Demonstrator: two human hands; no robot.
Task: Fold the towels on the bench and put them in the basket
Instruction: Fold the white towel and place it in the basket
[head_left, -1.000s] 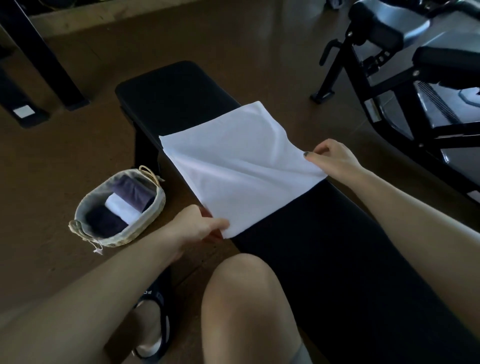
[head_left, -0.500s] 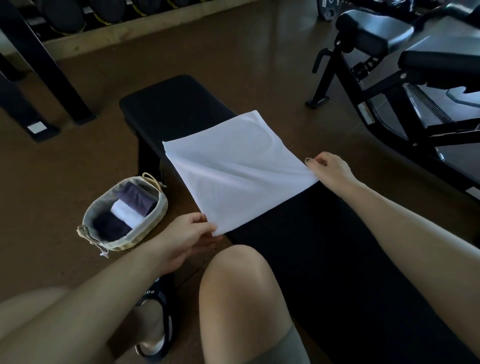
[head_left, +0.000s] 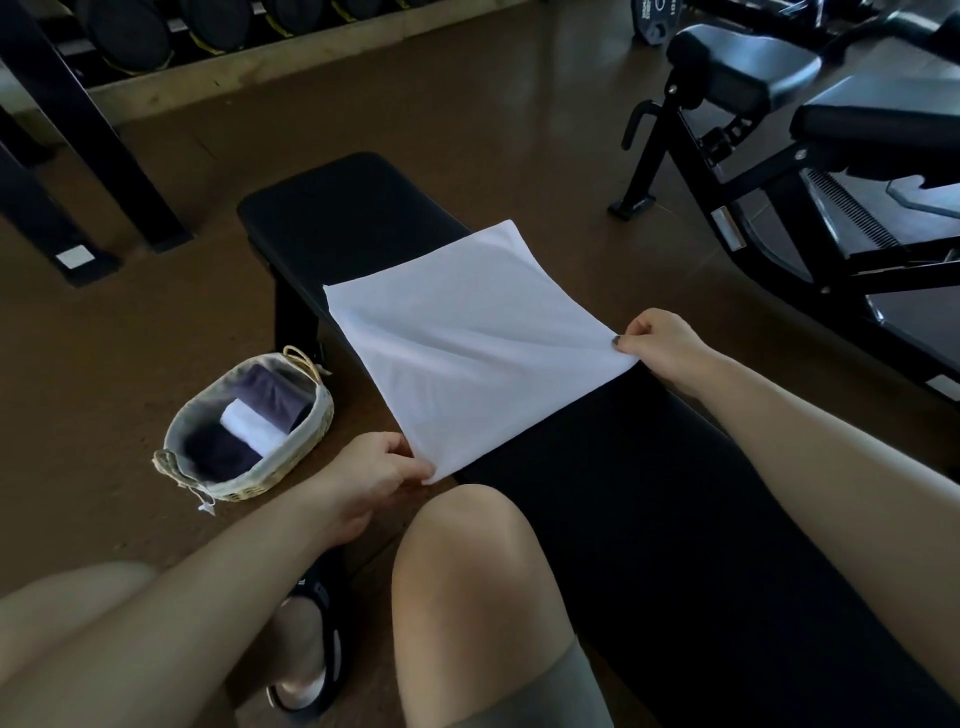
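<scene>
A white towel (head_left: 470, 353) is spread flat on the black bench (head_left: 649, 499). One near corner is pinched by the left hand (head_left: 382, 470), the other by the right hand (head_left: 657, 340). Folded towels are kept in the basket (head_left: 306, 441) on the floor beside the bench.

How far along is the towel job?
Done: three folded towels, two dark and one white, sit in the woven oval basket on the floor. In hand: the white square towel lies spread on the black padded bench, its near corners pinched by the left hand and right hand. Left: fold it and put it in the basket. No other loose towels show.
</scene>
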